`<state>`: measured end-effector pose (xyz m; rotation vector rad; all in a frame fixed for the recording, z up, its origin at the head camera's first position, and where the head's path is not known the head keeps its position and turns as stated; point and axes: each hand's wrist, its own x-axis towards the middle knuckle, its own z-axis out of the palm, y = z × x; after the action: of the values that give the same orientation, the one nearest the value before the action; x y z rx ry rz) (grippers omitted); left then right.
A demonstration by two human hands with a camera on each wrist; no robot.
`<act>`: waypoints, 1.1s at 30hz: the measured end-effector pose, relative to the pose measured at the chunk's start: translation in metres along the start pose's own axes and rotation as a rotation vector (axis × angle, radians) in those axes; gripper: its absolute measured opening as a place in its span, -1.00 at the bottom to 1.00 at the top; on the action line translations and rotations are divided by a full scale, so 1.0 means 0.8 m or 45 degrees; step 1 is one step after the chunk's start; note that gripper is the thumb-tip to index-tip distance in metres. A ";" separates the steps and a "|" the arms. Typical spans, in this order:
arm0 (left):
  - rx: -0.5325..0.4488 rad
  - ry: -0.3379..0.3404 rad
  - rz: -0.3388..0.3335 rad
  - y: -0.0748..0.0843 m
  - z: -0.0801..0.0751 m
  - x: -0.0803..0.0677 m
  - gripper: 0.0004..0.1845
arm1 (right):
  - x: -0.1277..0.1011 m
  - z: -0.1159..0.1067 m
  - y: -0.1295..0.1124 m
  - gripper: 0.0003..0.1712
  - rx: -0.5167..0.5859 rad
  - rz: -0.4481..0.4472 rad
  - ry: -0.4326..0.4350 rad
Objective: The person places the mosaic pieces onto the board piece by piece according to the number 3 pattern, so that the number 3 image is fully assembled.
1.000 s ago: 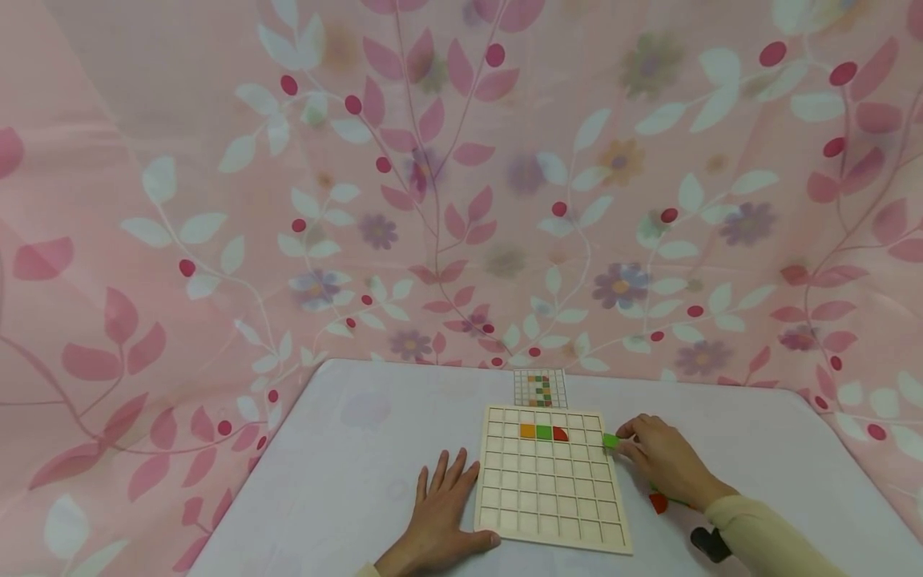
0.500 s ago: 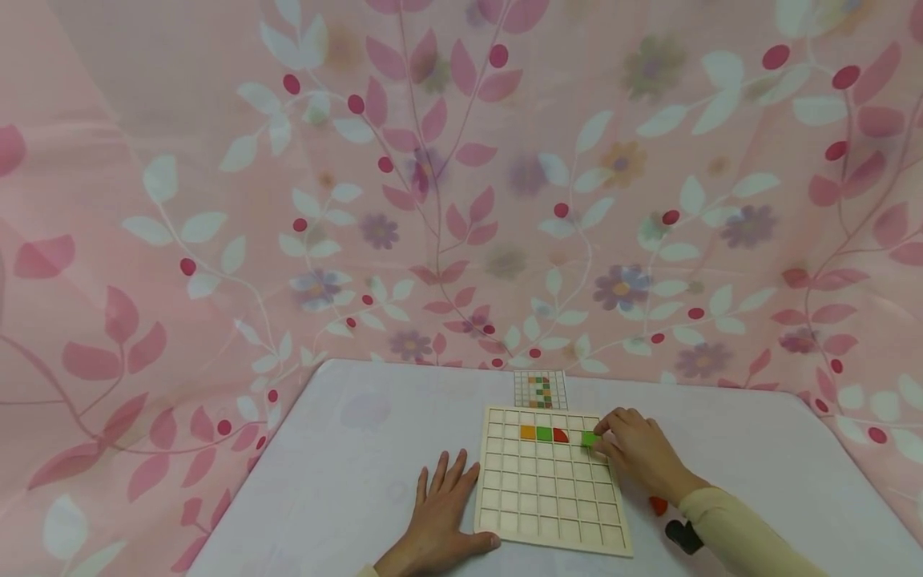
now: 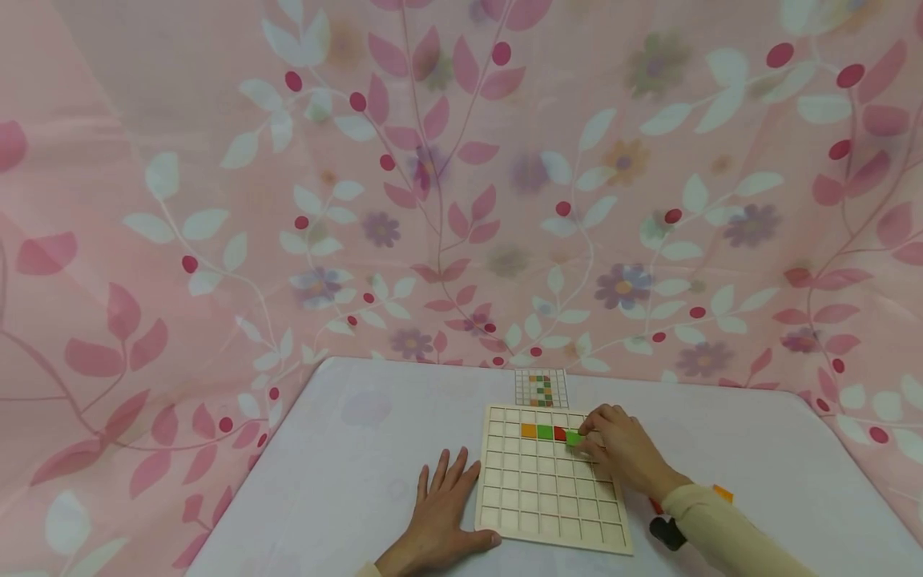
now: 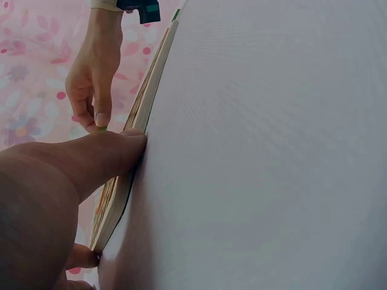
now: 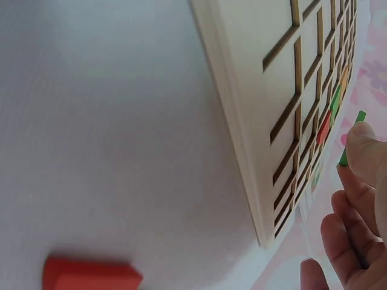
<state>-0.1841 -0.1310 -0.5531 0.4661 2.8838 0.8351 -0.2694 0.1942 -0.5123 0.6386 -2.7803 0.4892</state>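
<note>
- The right hand pinches a small green tile between thumb and fingertips, the other fingers curled loosely behind it.
- The green tile hangs over the second row of the wooden grid board, just to the right of the red piece and touching or nearly touching it; whether it is already seated in the cell cannot be told from the head view.
- In the right wrist view the green tile shows edge-on, tilted and a little above the board's face, so it looks not yet flat in its cell.
- The row already reads orange tile, a seated green tile, then the red piece; the open cell lies straight below the held tile, on the side away from the left hand.
- The left hand lies flat on the white table, fingers straight and spread, holding nothing; its thumb rests against the board's near left edge.
- The right hand is much the nearer to the open cell; the left is well apart from it, at the opposite corner.
- A small pattern card lies just beyond the board's far edge.
- A spare red piece lies on the table near the right wrist.
</note>
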 end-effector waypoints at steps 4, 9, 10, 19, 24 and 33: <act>-0.003 -0.001 0.002 -0.001 0.000 0.000 0.14 | 0.002 0.005 -0.005 -0.85 0.019 -0.004 -0.016; -0.004 -0.004 -0.003 0.001 0.000 0.000 0.15 | 0.003 0.009 -0.009 -0.78 0.027 0.020 -0.043; -0.004 -0.004 -0.005 0.001 0.000 0.000 0.15 | 0.003 0.010 -0.010 -0.77 0.032 0.020 -0.045; -0.009 -0.001 -0.007 0.003 -0.003 -0.001 0.14 | 0.001 0.015 -0.010 -0.79 0.034 -0.052 -0.042; -0.019 -0.002 -0.009 0.003 -0.002 -0.001 0.15 | 0.001 0.017 -0.011 -0.80 0.011 -0.037 -0.048; -0.022 0.006 0.007 0.002 -0.002 -0.002 0.15 | 0.002 0.019 -0.011 -0.80 -0.017 -0.041 0.007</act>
<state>-0.1826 -0.1312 -0.5508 0.4707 2.8787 0.8618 -0.2687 0.1804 -0.5232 0.6766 -2.7615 0.4645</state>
